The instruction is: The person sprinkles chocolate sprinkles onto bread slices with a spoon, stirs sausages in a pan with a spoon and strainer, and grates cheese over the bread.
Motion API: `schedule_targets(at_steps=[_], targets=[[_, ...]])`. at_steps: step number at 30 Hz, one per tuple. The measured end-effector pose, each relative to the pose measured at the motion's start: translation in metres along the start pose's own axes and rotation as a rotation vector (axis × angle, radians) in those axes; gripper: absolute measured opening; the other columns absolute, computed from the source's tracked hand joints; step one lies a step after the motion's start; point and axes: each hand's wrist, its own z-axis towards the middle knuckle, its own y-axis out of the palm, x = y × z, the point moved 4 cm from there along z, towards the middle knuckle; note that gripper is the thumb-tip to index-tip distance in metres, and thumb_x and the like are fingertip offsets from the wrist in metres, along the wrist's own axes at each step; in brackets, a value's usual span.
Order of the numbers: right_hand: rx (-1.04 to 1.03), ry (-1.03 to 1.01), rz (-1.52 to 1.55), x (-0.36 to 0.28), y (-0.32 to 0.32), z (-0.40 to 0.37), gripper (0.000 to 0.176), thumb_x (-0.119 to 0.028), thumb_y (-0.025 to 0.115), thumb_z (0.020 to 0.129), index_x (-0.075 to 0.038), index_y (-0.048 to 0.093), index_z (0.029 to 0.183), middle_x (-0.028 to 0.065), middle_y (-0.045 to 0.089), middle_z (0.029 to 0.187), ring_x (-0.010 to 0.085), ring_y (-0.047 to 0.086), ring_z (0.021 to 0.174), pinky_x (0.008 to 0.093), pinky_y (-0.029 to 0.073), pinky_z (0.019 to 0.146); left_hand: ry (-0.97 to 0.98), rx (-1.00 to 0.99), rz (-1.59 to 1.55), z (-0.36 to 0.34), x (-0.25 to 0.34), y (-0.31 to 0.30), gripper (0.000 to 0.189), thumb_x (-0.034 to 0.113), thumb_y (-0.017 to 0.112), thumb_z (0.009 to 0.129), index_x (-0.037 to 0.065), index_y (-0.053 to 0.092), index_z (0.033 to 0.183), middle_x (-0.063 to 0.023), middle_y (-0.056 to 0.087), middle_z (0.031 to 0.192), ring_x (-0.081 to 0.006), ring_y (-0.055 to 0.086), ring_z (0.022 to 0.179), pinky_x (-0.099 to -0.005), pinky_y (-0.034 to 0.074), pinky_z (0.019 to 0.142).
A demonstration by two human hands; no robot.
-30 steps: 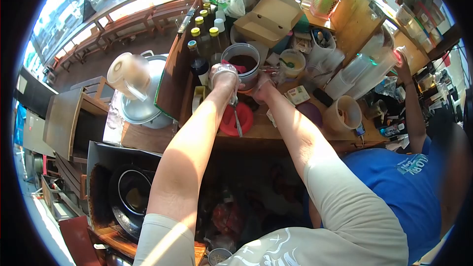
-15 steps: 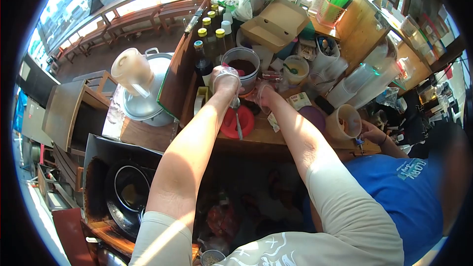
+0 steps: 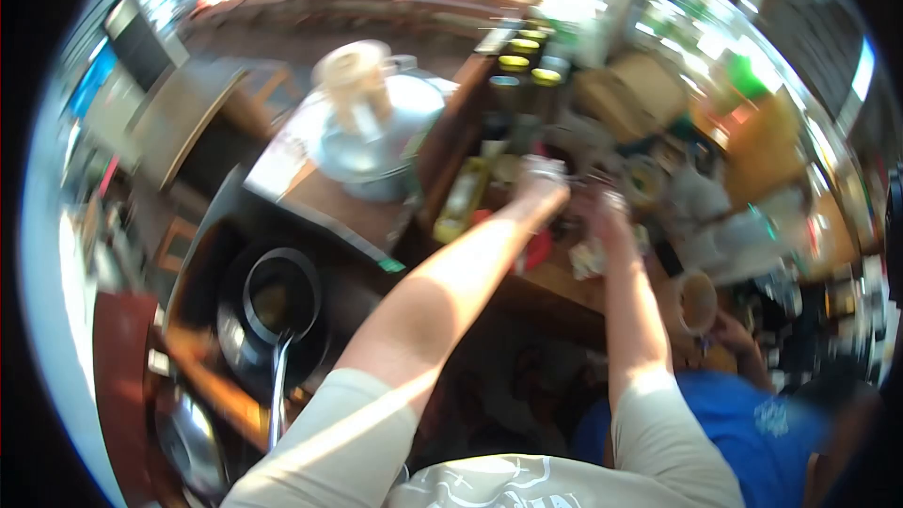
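Observation:
Both of my hands reach forward over the wooden counter, smeared by motion and wearing thin clear gloves. My left hand [image 3: 544, 172] is at the near left of a tub with dark contents [image 3: 576, 143]. A bit of pinkish red shows by its fingers. Close by on the right, my right hand [image 3: 607, 199] is near the tub's front. Whether either hand grips anything is lost in the blur. Below my hands sits a red dish [image 3: 537, 250], partly hidden by my left forearm. A pale tub [image 3: 642, 181] stands to the right of my right hand.
Yellow-capped bottles [image 3: 514, 63] and a cardboard box [image 3: 632, 94] stand behind. Left, beyond a wooden partition, is a large silver pot [image 3: 381, 146]. A dark wok [image 3: 273, 306] sits lower left, its pan handle pointing toward me. A person in a blue shirt [image 3: 724, 428] holds a beige container [image 3: 696, 303].
My view has swung left and tilted, so the counter and both hands appear farther right and blurred. More of the wok and its surround shows. My hands stay close to the dark-filled tub.

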Motion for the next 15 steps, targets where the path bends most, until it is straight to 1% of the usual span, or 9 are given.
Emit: schedule_targets(at_steps=[1, 2, 5, 8, 10, 11, 13, 14, 15], targets=[[0.023, -0.119, -0.086, -0.015, -0.001, -0.006, 0.046, -0.037, 0.051, 0.1, 0.0, 0.055, 0.126, 0.0193, 0.061, 0.122, 0.0334, 0.063, 0.107, 0.0469, 0.054, 0.092, 0.12, -0.052, 0.099, -0.014, 0.005, -0.013, 0.025, 0.012, 0.056, 0.082, 0.002, 0.075, 0.093, -0.0192, 0.072, 0.099, -0.0326, 0.071, 0.09, -0.0467, 0.055, 0.078], [0.088, -0.261, -0.149, -0.037, 0.0, -0.018, 0.042, -0.033, 0.052, 0.099, 0.0, 0.057, 0.124, 0.0185, 0.062, 0.121, 0.032, 0.064, 0.107, 0.0445, 0.054, 0.091, 0.067, 0.129, -0.023, -0.044, 0.01, -0.038, 0.025, 0.013, 0.057, 0.083, 0.002, 0.076, 0.095, -0.0185, 0.073, 0.096, -0.0322, 0.072, 0.09, -0.0442, 0.057, 0.078], [0.356, -0.672, -0.253, -0.099, 0.013, -0.071, 0.031, -0.018, 0.055, 0.094, 0.001, 0.064, 0.116, 0.0163, 0.065, 0.118, 0.0276, 0.065, 0.105, 0.0376, 0.055, 0.09, -0.125, -0.105, -0.037, -0.118, 0.025, -0.132, 0.024, 0.018, 0.06, 0.087, 0.004, 0.076, 0.1, -0.0165, 0.074, 0.103, -0.0289, 0.072, 0.098, -0.0389, 0.059, 0.082], [0.389, -0.902, -0.181, -0.151, 0.061, -0.151, 0.024, -0.004, 0.057, 0.089, 0.002, 0.07, 0.108, 0.014, 0.068, 0.115, 0.0232, 0.067, 0.103, 0.0307, 0.055, 0.088, 0.212, -0.104, 0.034, -0.233, 0.009, -0.221, 0.03, 0.026, 0.055, 0.096, -0.002, 0.065, 0.096, -0.0228, 0.07, 0.09, -0.0372, 0.071, 0.088, -0.0439, 0.056, 0.08], [0.25, -0.919, -0.083, -0.16, 0.118, -0.197, 0.021, -0.002, 0.058, 0.088, 0.002, 0.07, 0.105, 0.0137, 0.068, 0.111, 0.023, 0.068, 0.097, 0.0312, 0.056, 0.085, 0.048, -0.005, 0.082, -0.323, -0.019, -0.29, 0.032, 0.026, 0.056, 0.095, -0.004, 0.064, 0.099, -0.0217, 0.07, 0.089, -0.0371, 0.07, 0.087, -0.0441, 0.056, 0.079], [0.169, -0.948, 0.005, -0.161, 0.141, -0.224, 0.018, -0.001, 0.059, 0.088, 0.003, 0.07, 0.102, 0.0133, 0.069, 0.107, 0.0227, 0.069, 0.091, 0.0317, 0.056, 0.082, 0.051, 0.167, 0.175, -0.367, -0.048, -0.311, 0.033, 0.028, 0.059, 0.092, -0.002, 0.066, 0.104, -0.02, 0.071, 0.09, -0.0371, 0.07, 0.087, -0.0437, 0.056, 0.079], [0.001, -1.149, -0.4, -0.15, 0.225, -0.304, 0.012, 0.001, 0.061, 0.085, 0.001, 0.069, 0.093, 0.0098, 0.069, 0.09, 0.0168, 0.067, 0.08, 0.0276, 0.054, 0.073, -0.171, 0.332, 0.271, -0.464, -0.109, -0.371, 0.031, 0.029, 0.064, 0.089, 0.004, 0.071, 0.105, -0.0192, 0.072, 0.094, -0.0358, 0.069, 0.09, -0.0432, 0.056, 0.082], [-0.253, -0.846, -0.068, -0.132, 0.26, -0.332, 0.011, 0.002, 0.061, 0.084, 0.0, 0.07, 0.091, 0.0086, 0.069, 0.086, 0.0155, 0.067, 0.078, 0.0269, 0.053, 0.072, -0.23, 0.563, 0.386, -0.525, -0.163, -0.39, 0.031, 0.027, 0.065, 0.089, 0.003, 0.07, 0.108, -0.019, 0.072, 0.098, -0.0351, 0.069, 0.091, -0.0423, 0.055, 0.084], [-0.429, -0.879, -0.288, -0.121, 0.291, -0.369, 0.009, -0.003, 0.062, 0.088, -0.001, 0.07, 0.09, 0.009, 0.068, 0.087, 0.0153, 0.066, 0.077, 0.0276, 0.054, 0.07, -0.662, 0.576, 0.399, -0.58, -0.188, -0.416, 0.033, 0.029, 0.063, 0.091, 0.005, 0.069, 0.112, -0.019, 0.071, 0.106, -0.0345, 0.068, 0.097, -0.0425, 0.054, 0.088]])
